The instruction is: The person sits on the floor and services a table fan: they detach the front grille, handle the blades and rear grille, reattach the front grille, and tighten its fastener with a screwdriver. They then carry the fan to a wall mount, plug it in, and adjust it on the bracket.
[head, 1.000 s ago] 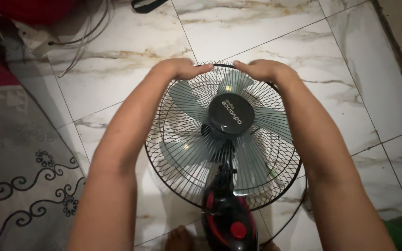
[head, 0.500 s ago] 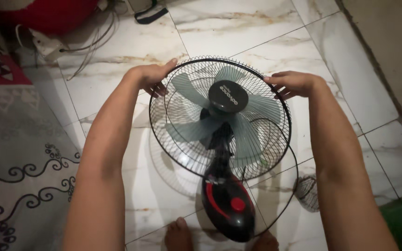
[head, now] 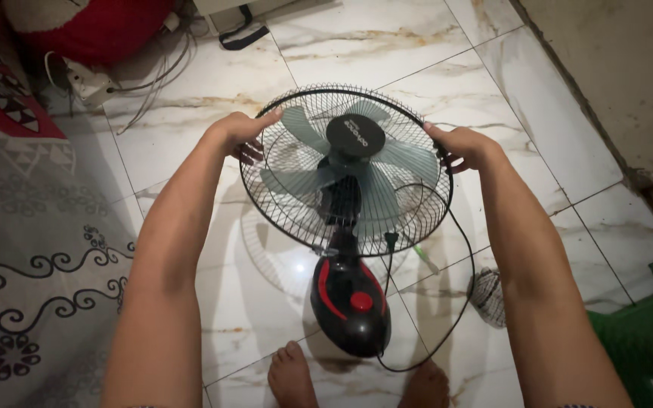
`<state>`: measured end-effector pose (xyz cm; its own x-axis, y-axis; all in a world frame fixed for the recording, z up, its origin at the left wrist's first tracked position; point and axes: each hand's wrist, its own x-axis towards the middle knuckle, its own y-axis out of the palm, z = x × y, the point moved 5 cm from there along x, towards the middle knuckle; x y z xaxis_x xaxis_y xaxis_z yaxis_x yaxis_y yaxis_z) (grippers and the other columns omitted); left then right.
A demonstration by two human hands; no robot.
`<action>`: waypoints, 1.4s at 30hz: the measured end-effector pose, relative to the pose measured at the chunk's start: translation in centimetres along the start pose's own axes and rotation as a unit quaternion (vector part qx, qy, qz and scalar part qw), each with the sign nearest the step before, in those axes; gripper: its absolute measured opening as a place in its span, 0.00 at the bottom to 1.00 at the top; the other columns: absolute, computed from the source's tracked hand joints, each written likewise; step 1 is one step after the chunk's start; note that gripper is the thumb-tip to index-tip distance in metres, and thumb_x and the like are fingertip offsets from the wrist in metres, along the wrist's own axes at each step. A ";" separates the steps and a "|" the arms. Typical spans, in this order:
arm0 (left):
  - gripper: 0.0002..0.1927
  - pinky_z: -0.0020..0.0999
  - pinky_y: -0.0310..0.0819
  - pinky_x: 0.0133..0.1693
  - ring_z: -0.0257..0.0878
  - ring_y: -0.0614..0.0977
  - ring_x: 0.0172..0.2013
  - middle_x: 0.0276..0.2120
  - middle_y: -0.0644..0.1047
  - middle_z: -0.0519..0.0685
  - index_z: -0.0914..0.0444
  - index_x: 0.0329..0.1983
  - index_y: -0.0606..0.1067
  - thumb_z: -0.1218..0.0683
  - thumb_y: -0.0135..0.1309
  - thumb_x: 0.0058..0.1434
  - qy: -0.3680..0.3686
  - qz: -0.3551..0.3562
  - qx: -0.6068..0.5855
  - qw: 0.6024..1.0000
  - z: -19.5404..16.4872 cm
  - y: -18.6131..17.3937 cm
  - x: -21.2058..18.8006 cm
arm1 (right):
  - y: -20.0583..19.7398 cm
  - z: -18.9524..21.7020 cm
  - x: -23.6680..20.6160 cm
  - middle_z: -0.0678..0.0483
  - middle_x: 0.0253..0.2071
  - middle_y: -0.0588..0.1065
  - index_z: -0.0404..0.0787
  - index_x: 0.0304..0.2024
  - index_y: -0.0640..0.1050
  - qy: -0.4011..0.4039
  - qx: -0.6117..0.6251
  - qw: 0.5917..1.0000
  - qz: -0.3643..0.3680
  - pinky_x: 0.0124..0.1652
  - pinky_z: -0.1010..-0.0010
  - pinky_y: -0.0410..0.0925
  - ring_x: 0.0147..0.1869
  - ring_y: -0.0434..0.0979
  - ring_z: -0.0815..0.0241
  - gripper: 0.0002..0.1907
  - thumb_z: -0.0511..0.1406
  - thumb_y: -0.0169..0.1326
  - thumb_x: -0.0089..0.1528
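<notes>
A black electric fan [head: 345, 170] with pale blue-grey blades and a wire grille faces up at me above the marble floor. My left hand [head: 242, 132] grips the grille's left rim. My right hand [head: 464, 145] grips the right rim. Its black and red base [head: 349, 304] hangs toward my bare feet [head: 292, 376]. A black power cord [head: 459, 302] loops from the fan down to the right of the base.
A grey patterned rug [head: 32, 257] covers the floor at left. A red cushion [head: 100, 26], a white power strip [head: 88, 83] and cables lie at the top left. A green plastic object [head: 648, 332] stands at the right edge, by a concrete wall [head: 614, 68].
Both hands have slid from the top of the grille out to its left and right sides. The fan now sits farther from me, with its base fully in view.
</notes>
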<state>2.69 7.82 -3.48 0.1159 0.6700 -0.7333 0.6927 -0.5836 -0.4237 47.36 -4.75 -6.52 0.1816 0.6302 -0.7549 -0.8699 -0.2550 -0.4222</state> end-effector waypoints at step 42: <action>0.50 0.36 0.84 0.27 0.42 0.84 0.25 0.31 0.81 0.57 0.77 0.45 0.69 0.22 0.46 0.59 -0.003 -0.024 0.021 1.000 1.3 2.1 -7.3 | 1.8 -1.8 -6.3 0.47 0.38 0.75 0.47 0.62 0.67 0.018 0.051 0.998 0.011 0.35 0.61 0.76 0.31 0.77 0.56 0.42 0.67 0.29 0.62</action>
<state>2.40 1.13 0.27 0.0798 0.6945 -0.7150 0.6673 -0.5701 -0.4793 45.45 -10.55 -3.43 0.1767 0.5986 -0.7814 -0.9156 -0.1914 -0.3537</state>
